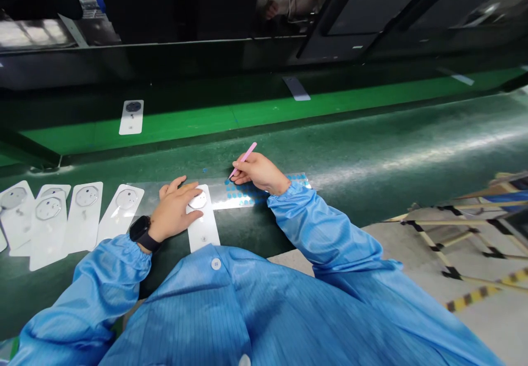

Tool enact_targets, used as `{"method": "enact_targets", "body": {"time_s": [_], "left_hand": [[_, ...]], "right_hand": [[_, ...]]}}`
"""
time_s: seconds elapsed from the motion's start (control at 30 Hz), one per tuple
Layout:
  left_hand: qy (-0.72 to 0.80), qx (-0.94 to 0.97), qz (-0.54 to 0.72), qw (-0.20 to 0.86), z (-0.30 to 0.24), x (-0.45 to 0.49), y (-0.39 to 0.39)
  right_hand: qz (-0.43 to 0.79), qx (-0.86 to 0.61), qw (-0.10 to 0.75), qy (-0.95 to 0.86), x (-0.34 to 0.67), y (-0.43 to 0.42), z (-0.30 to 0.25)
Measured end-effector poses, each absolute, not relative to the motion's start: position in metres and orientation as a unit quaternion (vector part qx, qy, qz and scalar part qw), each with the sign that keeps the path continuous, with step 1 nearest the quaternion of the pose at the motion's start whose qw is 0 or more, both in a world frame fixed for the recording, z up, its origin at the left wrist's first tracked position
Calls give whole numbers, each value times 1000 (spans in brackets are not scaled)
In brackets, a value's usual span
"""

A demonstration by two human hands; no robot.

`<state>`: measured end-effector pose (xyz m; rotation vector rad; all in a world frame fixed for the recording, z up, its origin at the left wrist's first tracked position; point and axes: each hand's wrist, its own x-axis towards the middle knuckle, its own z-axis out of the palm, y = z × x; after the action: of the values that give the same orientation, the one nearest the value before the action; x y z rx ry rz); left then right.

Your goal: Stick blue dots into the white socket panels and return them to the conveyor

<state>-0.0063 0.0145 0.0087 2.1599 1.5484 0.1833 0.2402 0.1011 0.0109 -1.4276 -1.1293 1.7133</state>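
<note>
My right hand (259,171) grips pink tweezers (248,152) like a pen. Their tip points down at the left end of a clear sheet (246,201) carrying rows of small blue round stickers (297,177). Whether the tip holds a sticker is too small to tell. With fingers spread, my left hand (176,208) rests over the upper left side of a white rectangular panel (203,227). That panel has a round printed or cut area near its top, partly covered by my fingers. A dark watch sits on my left wrist.
Several similar white panels (84,217) lie at the left, some overlapping. Beyond the bench edge, another white panel (131,117) and a grey one (296,88) lie on a green strip (231,114). Dark screens stand behind. At right is a pipe frame (437,239).
</note>
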Motion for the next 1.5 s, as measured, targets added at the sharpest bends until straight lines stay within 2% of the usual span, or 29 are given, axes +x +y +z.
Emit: {"method": "enact_targets", "body": {"time_s": [0.23,0.43,1.07,1.5], "left_hand": [[563,789,66,237,8,-6,14],[566,786,54,241,8,-4,14],[579,778,42,242,15,1,13],[570,784,53,241,15,0,13]], "right_hand": [[659,-489,327,-469,213,76,19],[620,-526,267,-517,183,72,16],[606,-539,221,-541,180,74,15],[591,-549,222,-548,178,72,16]]}}
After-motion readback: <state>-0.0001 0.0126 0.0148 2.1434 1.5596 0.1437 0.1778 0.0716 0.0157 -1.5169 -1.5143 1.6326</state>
